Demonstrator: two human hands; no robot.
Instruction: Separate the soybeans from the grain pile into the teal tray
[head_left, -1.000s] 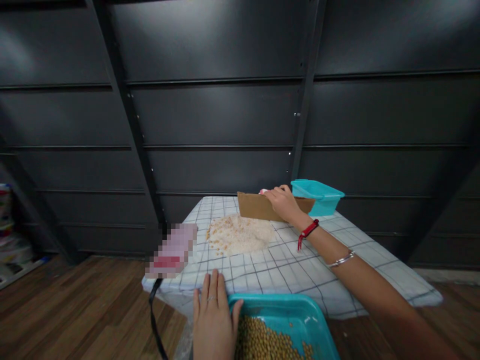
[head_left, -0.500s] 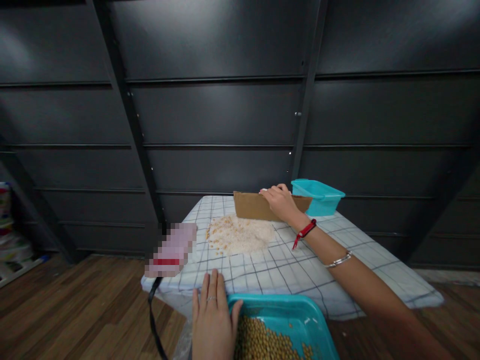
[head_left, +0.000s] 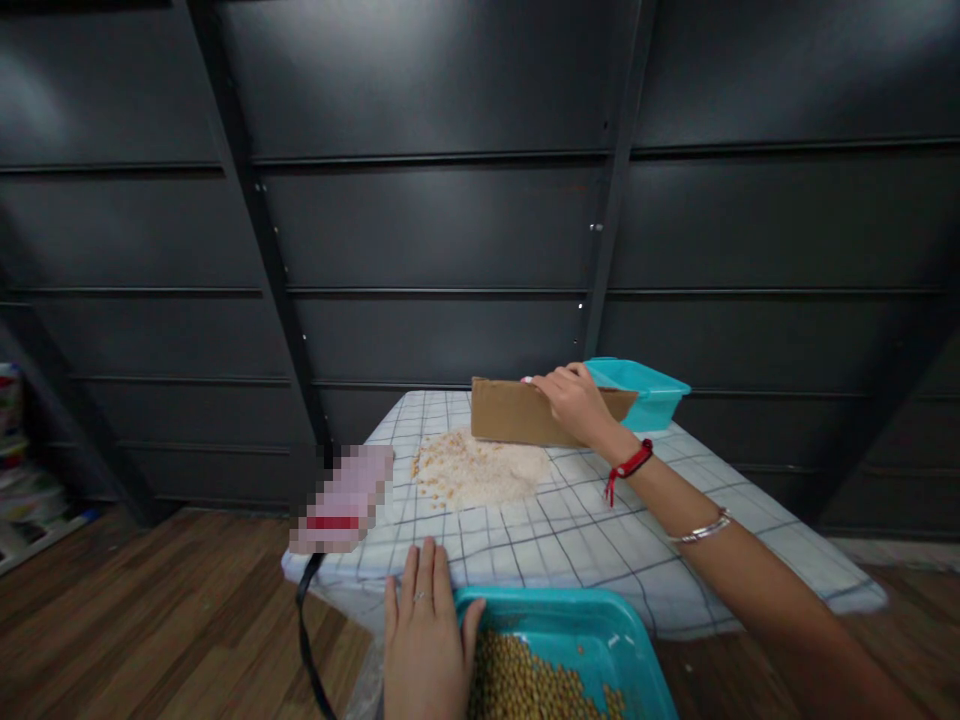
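My right hand (head_left: 574, 400) grips the top edge of an upright strip of cardboard (head_left: 510, 412), which stands across the back of a spread heap of pale rice-like grains (head_left: 487, 475). Yellowish beans lie mixed into the heap, mostly on its left. My left hand (head_left: 426, 625) is laid flat, fingers stretched out, at the left rim of a teal tray (head_left: 551, 597). Its thumb is over the rim. Inside that tray are many greenish-yellow beans (head_left: 525, 685), gathered toward the lower left.
A second turquoise basin (head_left: 652, 415) stands at the back right of the table, partly behind the cardboard. A checked white cloth (head_left: 570, 545) covers the table. At its left edge lies a pinkish blurred item (head_left: 349, 495) with a black strap (head_left: 306, 620). A dark panelled wall (head_left: 442, 230) rises behind.
My right hand has moved slightly to the right and nearer to me, bringing the cardboard along with it. My left hand and the tray stay where they were.
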